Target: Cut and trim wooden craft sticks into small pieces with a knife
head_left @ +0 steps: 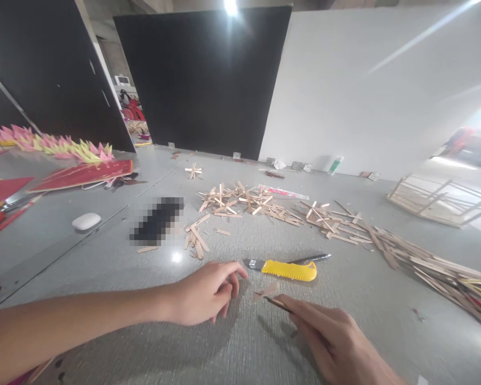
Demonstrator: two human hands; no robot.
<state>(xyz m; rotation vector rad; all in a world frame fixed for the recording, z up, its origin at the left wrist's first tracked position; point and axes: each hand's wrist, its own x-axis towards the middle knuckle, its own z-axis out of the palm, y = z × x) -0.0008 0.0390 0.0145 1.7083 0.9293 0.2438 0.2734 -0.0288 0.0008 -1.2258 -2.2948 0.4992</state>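
My left hand (210,291) hovers over the grey tabletop with its fingers loosely bent and apart, and nothing shows in it. Just past its fingertips lies a yellow utility knife (289,270), its blade pointing left toward them. Behind the knife a dark pen (316,259) rests at a slant. In my right hand (332,337) a thin stick (279,304) is pinched, pointing left with a dark tip; the palm hides its rear end. By that tip is a small pale, thin piece (270,289), too blurred to name.
Star-shaped bundles of craft sticks (220,200) lie across the middle. Long wooden strips (409,254) are piled at right, near a stick frame (441,198). A white case (86,221) and a pixelated dark object (158,220) lie at left. Black and white panels (204,80) stand behind.
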